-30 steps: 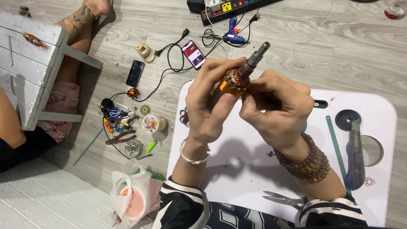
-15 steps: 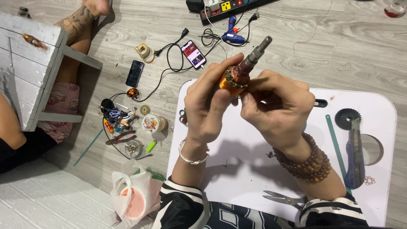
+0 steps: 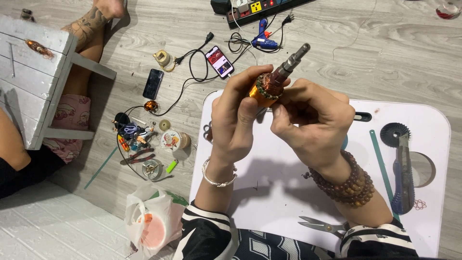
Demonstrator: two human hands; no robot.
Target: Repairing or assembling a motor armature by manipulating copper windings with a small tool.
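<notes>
Rotor point(image 3: 273, 82) barely shifted since earlier. Left hand point(image 3: 238, 118) and right hand point(image 3: 308, 123) both grip it, fingers closed, above white table point(image 3: 269, 192).

White lap table point(image 3: 269, 192) carries scissors point(image 3: 320, 225), utility knife point(image 3: 402, 185), green strip point(image 3: 383, 168).

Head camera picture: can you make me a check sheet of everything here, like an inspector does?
Surface: white lap table on a grey wood floor.
Job's things: motor rotor with copper windings and a steel shaft, held above the table.
Clutter: scissors, blue utility knife, toothed disc, green strip; small tools and plastic bag on the floor.
Hands: left hand and right hand both grip the rotor with their fingers.
Cables: black cords run to a lit phone; power strip.
Surroundings: glue gun, dark phone, white stool, another person's leg.
</notes>
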